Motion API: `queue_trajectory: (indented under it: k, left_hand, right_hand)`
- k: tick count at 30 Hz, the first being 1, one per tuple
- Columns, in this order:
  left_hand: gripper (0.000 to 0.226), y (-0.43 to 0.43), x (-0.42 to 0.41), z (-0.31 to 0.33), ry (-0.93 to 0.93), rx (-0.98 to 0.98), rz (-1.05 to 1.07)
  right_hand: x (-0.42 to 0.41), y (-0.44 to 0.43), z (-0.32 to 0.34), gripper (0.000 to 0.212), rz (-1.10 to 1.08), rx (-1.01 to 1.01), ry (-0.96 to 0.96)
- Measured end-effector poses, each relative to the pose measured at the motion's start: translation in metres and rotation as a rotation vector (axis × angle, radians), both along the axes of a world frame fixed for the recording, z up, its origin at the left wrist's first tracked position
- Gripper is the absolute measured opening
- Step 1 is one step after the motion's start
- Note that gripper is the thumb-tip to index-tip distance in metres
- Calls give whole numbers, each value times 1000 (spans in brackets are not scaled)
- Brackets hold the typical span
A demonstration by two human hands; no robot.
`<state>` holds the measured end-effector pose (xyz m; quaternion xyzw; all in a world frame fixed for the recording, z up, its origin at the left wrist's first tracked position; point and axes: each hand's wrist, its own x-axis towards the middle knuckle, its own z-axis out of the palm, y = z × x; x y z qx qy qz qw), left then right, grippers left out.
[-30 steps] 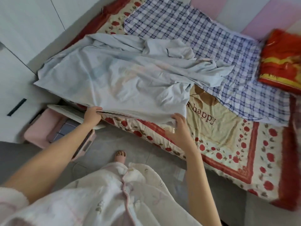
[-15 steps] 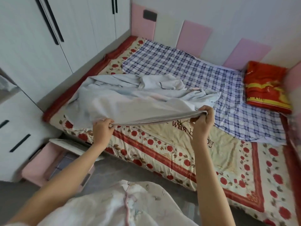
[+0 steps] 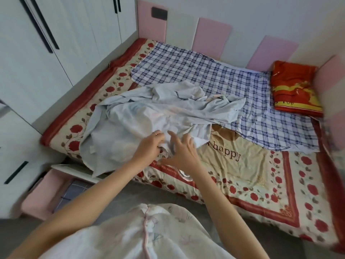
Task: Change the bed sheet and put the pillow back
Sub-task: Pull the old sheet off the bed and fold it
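Observation:
A crumpled light blue sheet (image 3: pixel 149 113) lies across the left half of the bed, one edge hanging over the near side. My left hand (image 3: pixel 149 146) grips a bunched fold of it at the near edge. My right hand (image 3: pixel 182 153) is right beside it with fingers spread, touching the same fold. Under the blue sheet a blue-and-white checked sheet (image 3: pixel 214 77) covers the far part of the bed, on top of a rose-patterned bed cover (image 3: pixel 252 171) with a red border. A red and yellow pillow (image 3: pixel 296 88) sits in the far right corner.
White wardrobe doors (image 3: pixel 61 40) stand along the bed's left side. Pink and white padded panels (image 3: pixel 212 34) line the wall behind the bed. A pink open drawer (image 3: pixel 46 193) juts out at floor level on the left. Grey floor (image 3: pixel 168 199) lies between me and the bed.
My hands held the blue sheet's edge stretched wide apart; they have come together at the near edge, folding the sheet over. My right hand's fingers have opened.

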<state>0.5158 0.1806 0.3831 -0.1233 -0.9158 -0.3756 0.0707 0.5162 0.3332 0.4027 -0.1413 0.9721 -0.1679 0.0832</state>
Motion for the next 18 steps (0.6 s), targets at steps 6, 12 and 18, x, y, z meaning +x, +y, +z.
queue_trajectory:
  k: [6,12,18]
  left_hand:
    - [30,7,19,-7,131,-45,-33]
    - [22,-7,14,-43,45,18,457]
    - [8,-75,-10,-71,-141,163,795]
  right_hand:
    - [5,-17,-32,27,-279,-356,94]
    - [4,-13,23,9,-187,-617,335]
    - [4,22,54,30,-444,-926,563]
